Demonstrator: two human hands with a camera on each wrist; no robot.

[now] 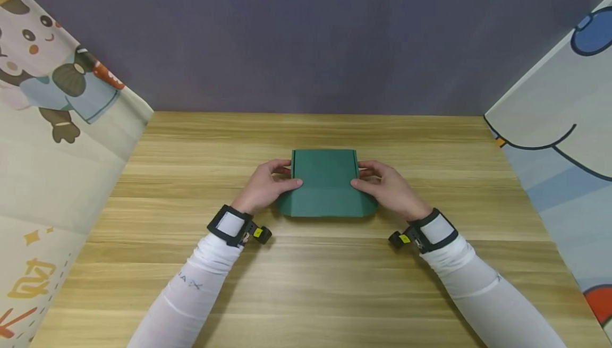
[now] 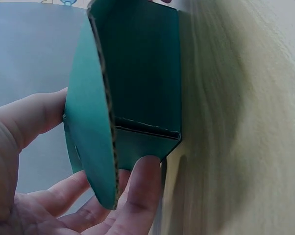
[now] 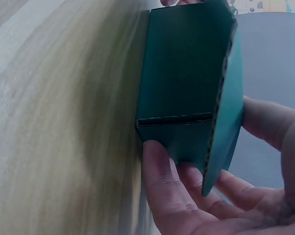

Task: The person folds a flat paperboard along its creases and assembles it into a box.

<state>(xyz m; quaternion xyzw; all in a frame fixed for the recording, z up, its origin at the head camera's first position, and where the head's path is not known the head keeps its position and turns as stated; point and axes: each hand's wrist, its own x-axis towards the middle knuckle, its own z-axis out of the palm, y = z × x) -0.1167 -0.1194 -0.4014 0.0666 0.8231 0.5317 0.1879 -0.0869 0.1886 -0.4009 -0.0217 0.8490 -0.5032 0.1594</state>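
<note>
A small green cardboard box (image 1: 325,170) is at the middle of the table, its front flap (image 1: 327,202) sticking out toward me. In the wrist views the flap's corrugated edge shows, with the box's front wall (image 2: 142,73) behind it. My left hand (image 1: 265,184) grips the left side, thumb on the lid and fingers along the side wall. The right hand (image 1: 391,187) holds the opposite side the same way, its fingertips (image 3: 157,154) against the side wall close to the tabletop. What the box contains is hidden.
The wood-grain table (image 1: 325,284) runs back to a dark grey-blue wall (image 1: 315,40). Printed cartoon panels (image 1: 57,141) stand along its left and right sides. A strap with a small camera (image 1: 260,234) sits on each wrist.
</note>
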